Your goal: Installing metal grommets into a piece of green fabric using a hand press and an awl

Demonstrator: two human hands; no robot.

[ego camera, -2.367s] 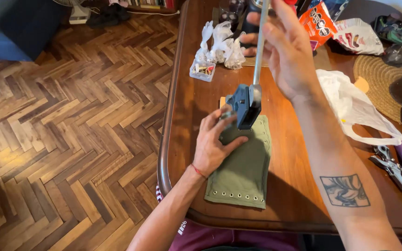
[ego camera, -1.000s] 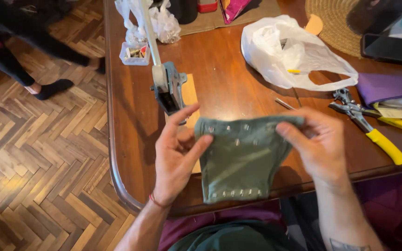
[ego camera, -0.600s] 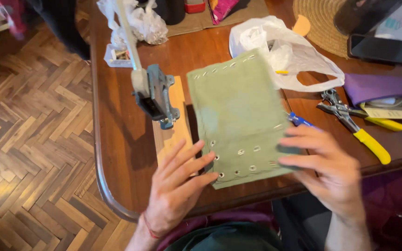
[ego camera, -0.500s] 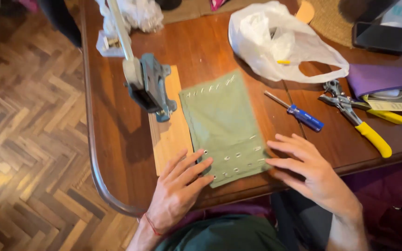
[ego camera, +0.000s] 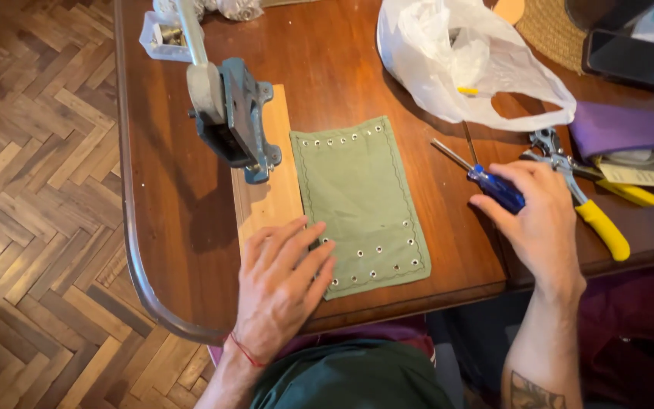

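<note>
since half a second ago right hand [ego camera: 540,220] has left the green cloth [ego camera: 359,201], now grasping the blue screwdriver [ego camera: 486,182]; left hand [ego camera: 278,284] lies flat, pinning the cloth's near corner steady.

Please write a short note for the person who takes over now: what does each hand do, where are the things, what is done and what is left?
Left hand: flat, open, on the near left corner of the green cloth and the wooden board.
Right hand: closing on the blue-handled screwdriver, not lifted.
The cloth lies flat on the table, right of the hand press.
Done: eyelets along both short edges.
Left: long edges have none.
</note>
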